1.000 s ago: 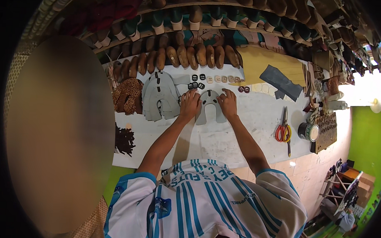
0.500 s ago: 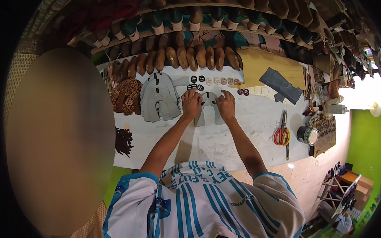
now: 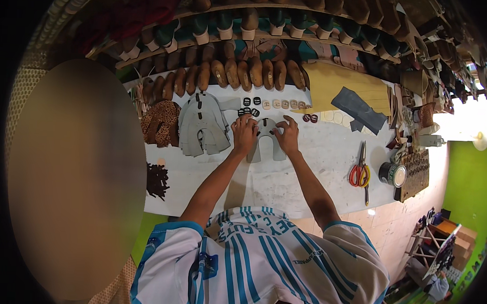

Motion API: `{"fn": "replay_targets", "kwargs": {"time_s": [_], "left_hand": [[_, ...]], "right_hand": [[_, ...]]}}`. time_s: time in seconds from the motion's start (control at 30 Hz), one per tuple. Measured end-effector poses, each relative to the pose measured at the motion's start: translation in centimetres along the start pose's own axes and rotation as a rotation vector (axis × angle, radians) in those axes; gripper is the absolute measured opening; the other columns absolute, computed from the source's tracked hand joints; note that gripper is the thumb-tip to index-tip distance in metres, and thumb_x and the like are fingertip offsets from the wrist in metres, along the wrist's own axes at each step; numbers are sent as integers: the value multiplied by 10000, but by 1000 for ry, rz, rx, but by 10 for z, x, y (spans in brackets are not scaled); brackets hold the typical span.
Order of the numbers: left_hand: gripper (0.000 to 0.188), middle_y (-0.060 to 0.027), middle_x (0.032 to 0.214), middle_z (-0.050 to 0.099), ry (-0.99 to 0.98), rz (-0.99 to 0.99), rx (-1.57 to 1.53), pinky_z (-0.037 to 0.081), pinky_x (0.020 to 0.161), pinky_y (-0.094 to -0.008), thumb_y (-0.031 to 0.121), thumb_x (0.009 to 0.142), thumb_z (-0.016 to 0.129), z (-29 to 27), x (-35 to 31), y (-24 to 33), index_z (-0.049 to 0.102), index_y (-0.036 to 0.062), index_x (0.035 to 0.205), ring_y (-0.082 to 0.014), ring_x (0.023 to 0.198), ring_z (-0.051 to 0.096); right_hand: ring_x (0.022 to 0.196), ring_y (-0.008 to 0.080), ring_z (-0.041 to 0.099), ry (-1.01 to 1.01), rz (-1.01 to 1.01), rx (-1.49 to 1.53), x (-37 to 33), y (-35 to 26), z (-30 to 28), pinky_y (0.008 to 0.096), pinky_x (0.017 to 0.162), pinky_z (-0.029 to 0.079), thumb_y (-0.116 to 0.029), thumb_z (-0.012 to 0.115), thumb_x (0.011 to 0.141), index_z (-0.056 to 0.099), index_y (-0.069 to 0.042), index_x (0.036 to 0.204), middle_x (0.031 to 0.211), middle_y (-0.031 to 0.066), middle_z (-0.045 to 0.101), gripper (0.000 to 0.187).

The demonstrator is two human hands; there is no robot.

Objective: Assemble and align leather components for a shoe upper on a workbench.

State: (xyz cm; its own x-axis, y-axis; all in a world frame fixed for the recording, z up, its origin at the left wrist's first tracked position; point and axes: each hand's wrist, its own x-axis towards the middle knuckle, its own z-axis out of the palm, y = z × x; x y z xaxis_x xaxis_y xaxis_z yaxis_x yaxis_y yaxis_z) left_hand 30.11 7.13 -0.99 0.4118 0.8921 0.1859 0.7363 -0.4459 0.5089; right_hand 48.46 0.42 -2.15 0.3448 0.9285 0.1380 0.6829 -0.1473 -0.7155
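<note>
A grey U-shaped shoe upper (image 3: 265, 136) lies flat on the white table in front of me, its two legs toward me. It has a small dark strap piece at its top, and dark bits show by my fingertips. My left hand (image 3: 245, 135) has its curled fingers on the left side of the upper. My right hand (image 3: 288, 135) grips the right side with thumb and fingers, the index raised and bent. Black buckles (image 3: 248, 111) lie just beyond my left hand. Beige buckles (image 3: 277, 104) and dark red buckles (image 3: 310, 118) lie beyond and right of my right hand.
To the left are stacked grey uppers (image 3: 201, 124), leopard-print pieces (image 3: 161, 122) and dark brown strips (image 3: 156, 181). Red-and-yellow-handled scissors (image 3: 360, 175), a tin can (image 3: 394, 174) and a grey scrap (image 3: 358, 110) lie right. Wooden shoe lasts (image 3: 243, 72) line the back.
My right hand has shifted slightly left, its thumb drawing in over the upper. The left hand stays nearly where it was.
</note>
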Motion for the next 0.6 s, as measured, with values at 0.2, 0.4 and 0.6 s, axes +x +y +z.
{"fn": "replay_targets", "kwargs": {"time_s": [0.2, 0.4, 0.6], "left_hand": [[200, -62, 1290, 553, 18, -4, -24, 323, 1030, -489, 215, 857, 733, 5, 2, -5, 642, 130, 1014, -279, 1222, 493], [160, -52, 1277, 563, 20, 5, -42, 318, 1033, -497, 227, 866, 731, 4, 5, -3, 656, 136, 975, -276, 1220, 496], [148, -46, 1270, 571, -5, 48, -21, 315, 1027, -489, 224, 879, 721, -2, 12, -4, 673, 140, 991, -269, 1210, 499]], "right_hand": [[1296, 342, 458, -12, 12, -10, 2, 1, 0, 491, 1072, 349, -162, 783, 807, 711, -98, 917, 1344, 131, 538, 147], [1290, 348, 455, 40, -21, -94, 1, -4, -4, 484, 1084, 332, -134, 762, 805, 704, -85, 893, 1322, 147, 539, 117], [1284, 354, 458, 51, -50, -151, 2, -5, -5, 482, 1081, 334, -126, 757, 811, 692, -80, 895, 1323, 149, 539, 116]]}}
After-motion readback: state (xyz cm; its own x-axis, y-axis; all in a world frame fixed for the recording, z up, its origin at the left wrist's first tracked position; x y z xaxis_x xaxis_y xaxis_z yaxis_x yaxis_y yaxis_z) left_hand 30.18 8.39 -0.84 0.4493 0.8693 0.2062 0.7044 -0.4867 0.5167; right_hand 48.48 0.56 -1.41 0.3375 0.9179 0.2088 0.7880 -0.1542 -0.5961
